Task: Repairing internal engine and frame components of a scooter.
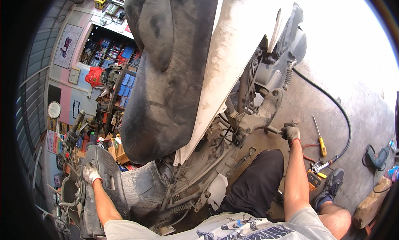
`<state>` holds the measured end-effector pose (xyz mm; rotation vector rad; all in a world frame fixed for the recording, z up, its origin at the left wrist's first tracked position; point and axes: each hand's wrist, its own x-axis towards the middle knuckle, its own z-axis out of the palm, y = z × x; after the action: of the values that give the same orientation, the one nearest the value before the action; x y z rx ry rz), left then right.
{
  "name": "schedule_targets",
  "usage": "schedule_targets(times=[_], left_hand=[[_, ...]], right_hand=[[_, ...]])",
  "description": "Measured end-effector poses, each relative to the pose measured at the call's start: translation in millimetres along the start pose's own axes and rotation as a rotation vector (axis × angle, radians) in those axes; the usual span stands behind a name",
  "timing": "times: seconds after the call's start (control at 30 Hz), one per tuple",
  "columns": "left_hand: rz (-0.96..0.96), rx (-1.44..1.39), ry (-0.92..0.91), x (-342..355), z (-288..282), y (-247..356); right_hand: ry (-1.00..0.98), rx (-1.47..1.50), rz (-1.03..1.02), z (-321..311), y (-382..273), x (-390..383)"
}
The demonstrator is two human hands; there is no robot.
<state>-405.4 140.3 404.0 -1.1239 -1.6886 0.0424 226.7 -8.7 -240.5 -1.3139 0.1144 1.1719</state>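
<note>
My left hand point(91, 173), in a pale work glove, lies on the scooter's dark front panel point(110, 171) near the handlebar point(71, 134). Its fingers rest along the panel's edge, holding no tool. On the right, my right hand point(291, 133), in a dirty glove with a red cuff, is closed around a short metal bar point(273, 130) beside the scooter's exposed metal bracket point(266, 109). A rounded end shows above the fist; I cannot tell the bar's exact kind. A worn black seat point(166, 103) and a white side panel point(224, 61) stand between my hands.
A yellow-handled screwdriver point(322, 146), an air tool point(319, 167) with a black hose point(348, 123), and a yellow-black device point(314, 180) lie on the concrete floor. A blue-grey power tool point(377, 157) lies farther right. Stocked shelves point(124, 90) stand at left.
</note>
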Motion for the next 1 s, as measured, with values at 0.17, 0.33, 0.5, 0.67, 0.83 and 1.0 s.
schedule_targets(times=[0.17, 0.33, 0.5, 0.67, 0.83, 1.0], left_hand=[[-0.007, -0.011, 0.003, 6, 11, -13], [-0.006, -0.007, 0.000, 3, 9, -6], [-0.030, -0.017, -0.009, 2, 6, -5], [0.001, -0.012, 0.010, 3, 9, -9], [-0.011, -0.018, 0.005, 3, 8, -3], [-0.031, 0.012, 0.002, 5, 10, -8]], right_hand=[[0.004, -0.025, 0.008, 3, -4, -4], [0.029, -0.043, 0.012, 1, -6, -4], [0.017, -0.029, 0.014, 5, -4, -3], [0.006, -0.023, 0.021, 9, -1, 0], [-0.016, -0.024, 0.017, 7, 2, 3], [-0.012, -0.047, 0.009, 8, 4, 6]])
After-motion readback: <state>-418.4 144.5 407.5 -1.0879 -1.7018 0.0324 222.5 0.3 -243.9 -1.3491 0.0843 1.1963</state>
